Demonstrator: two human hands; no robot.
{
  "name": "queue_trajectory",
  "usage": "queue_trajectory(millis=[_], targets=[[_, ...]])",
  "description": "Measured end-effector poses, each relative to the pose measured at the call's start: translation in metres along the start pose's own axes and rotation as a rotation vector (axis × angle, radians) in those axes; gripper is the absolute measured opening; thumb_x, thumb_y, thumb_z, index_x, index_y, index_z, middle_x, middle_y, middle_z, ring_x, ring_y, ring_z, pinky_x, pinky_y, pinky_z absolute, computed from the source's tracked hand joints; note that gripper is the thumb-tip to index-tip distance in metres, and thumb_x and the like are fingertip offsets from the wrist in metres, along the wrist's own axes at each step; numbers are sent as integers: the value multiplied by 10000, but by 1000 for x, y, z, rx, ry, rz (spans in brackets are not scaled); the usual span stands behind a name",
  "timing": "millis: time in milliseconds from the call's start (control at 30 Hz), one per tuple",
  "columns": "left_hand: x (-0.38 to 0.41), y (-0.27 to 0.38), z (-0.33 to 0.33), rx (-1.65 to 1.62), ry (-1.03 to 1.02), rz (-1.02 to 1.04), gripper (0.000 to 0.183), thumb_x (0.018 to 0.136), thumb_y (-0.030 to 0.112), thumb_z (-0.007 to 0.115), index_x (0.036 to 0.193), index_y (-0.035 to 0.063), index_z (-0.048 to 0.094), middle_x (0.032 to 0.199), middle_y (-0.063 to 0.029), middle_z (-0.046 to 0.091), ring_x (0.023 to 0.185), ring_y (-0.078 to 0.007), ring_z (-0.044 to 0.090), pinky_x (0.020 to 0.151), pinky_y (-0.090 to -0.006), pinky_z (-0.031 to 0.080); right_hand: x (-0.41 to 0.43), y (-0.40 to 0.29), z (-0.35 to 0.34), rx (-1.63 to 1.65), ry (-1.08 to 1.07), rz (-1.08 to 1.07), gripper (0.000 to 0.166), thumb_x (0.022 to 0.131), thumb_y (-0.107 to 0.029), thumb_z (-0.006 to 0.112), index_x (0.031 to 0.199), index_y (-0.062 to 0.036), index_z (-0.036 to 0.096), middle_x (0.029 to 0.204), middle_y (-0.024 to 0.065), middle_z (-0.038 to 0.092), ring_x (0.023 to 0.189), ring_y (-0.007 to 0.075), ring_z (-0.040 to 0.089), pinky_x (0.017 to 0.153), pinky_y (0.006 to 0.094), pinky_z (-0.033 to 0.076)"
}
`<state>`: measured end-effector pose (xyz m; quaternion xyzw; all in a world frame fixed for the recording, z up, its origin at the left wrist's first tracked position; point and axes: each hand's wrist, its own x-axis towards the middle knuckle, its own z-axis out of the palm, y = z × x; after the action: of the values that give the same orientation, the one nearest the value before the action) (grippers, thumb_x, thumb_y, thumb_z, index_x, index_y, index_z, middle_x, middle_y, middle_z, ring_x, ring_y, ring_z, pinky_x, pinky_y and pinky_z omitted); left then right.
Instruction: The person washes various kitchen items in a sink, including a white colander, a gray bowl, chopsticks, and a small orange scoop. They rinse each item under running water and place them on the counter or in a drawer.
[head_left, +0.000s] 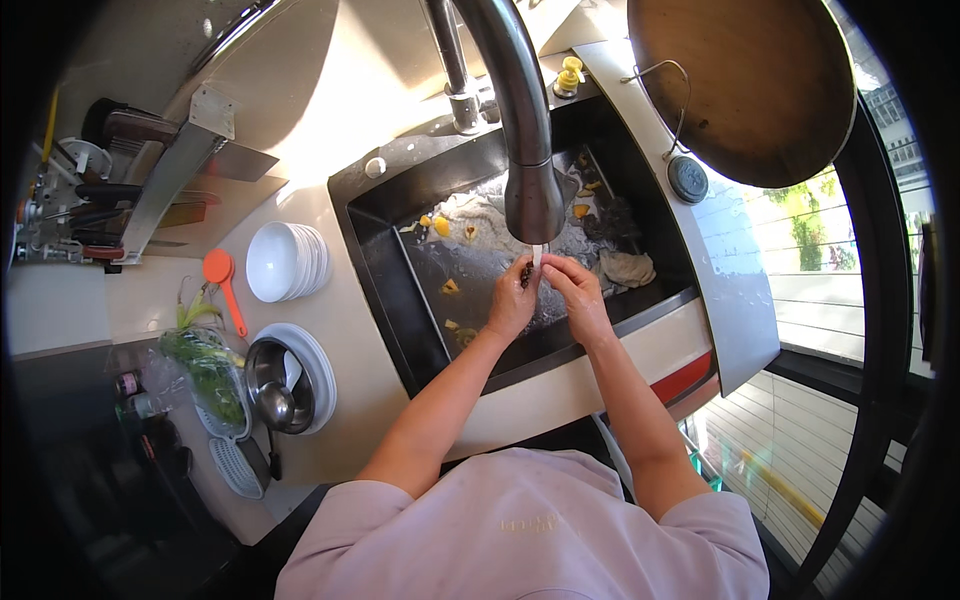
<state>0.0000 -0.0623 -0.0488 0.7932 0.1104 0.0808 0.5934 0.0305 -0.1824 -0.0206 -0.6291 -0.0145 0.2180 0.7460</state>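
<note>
Under the dark pull-down faucet, both hands meet in a stream of running water. My left hand is closed around a small dark brown thing, too small and covered to name exactly. My right hand brings its thumb and fingertips to the same spot; whether it grips anything is hidden. Below lies a black sink with a wet whitish cloth and yellow food scraps. A crumpled beige cloth and a dark mesh-like clump sit at its right side.
On the left counter stand stacked white bowls, an orange strainer-like utensil, a metal bowl with a ladle and bagged greens. A knife rack is beyond. A large round wooden board stands right; a yellow-topped soap pump is behind the sink.
</note>
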Motion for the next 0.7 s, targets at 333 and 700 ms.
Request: queue_trajectory(millis=[333,700], targets=[[-8,-10,-4,3,-20,41,245,780,-21,532,1017,41,539,807,-177,621,765,-295,637,661,-348,479,-2,5,8,243,-118,144,255,825,-56,566,1071,6,596,970,11,601,901,76,529,824,227,404],[-9,-14,-6,-19,-53,82,294,746,-42,536,1027,42,533,889,-170,619,838,-331,618,703,-359,489,-4,-9,12,210,-140,153,173,800,-54,579,969,-29,599,844,-23,574,819,69,525,770,212,399]])
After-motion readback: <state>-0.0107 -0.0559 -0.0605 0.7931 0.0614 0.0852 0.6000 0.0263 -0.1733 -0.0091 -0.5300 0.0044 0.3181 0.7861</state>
